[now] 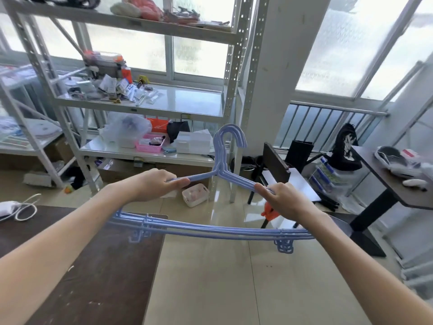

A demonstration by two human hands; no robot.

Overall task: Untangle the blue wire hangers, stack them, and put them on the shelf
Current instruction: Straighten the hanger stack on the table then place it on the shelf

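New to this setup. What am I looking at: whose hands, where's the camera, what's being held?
There is no robot here. A person wears one wide-angle camera on the head, looking forward and down, so both bare arms reach in from the bottom of the single picture. The left hand and the right hand each close a grip on one sloping shoulder of a stack of blue hangers, held in the air with the hooks upright and lined up together. The hangers look already untangled and stacked. Straight ahead stands a white metal shelf, its boards partly covered with small packets, boxes and a pink basket. At lower left is a dark brown table with a white cable on it. Another dark table stands at the right.
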